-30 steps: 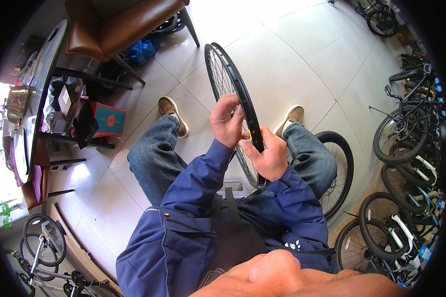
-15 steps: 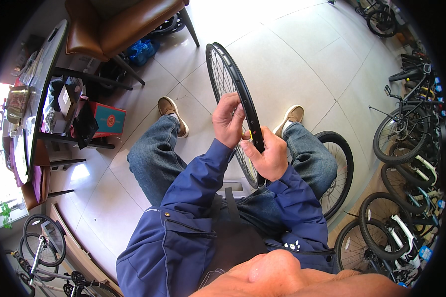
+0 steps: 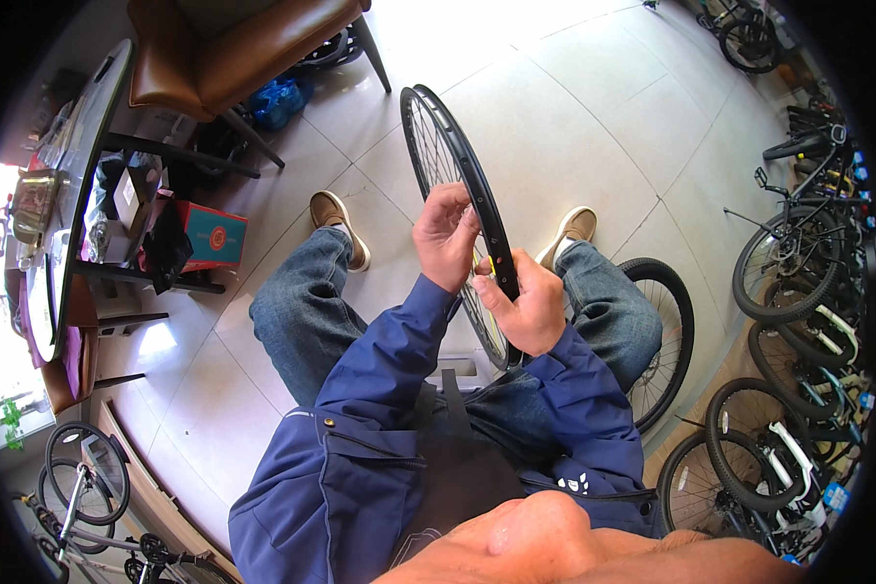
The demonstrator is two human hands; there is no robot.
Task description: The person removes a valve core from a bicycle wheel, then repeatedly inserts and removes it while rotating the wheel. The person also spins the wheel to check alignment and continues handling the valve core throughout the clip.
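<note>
A tireless bicycle wheel with a black rim (image 3: 471, 170) and thin spokes stands upright, slightly tilted, between my knees. My left hand (image 3: 445, 239) is at its left side with the fingers curled among the spokes. Thumb and fingers pinch there, but what lies between them is hidden. My right hand (image 3: 524, 304) is closed around the lower part of the rim, its thumb on the near face. A small yellow patch shows beside the rim at the right fingertips. Whether it is a tool or a mark cannot be made out.
Beside my right leg lies a wheel with a tire (image 3: 686, 331). Several bicycles (image 3: 788, 263) line the right side. At left stand a table (image 3: 92, 165), a brown chair (image 3: 234, 58) and a red and teal box (image 3: 214, 237). Another bicycle (image 3: 78, 496) is at lower left.
The top of the wheel has tipped slightly left. My left hand has shifted a little to the left; my right hand stays in place on the rim.
</note>
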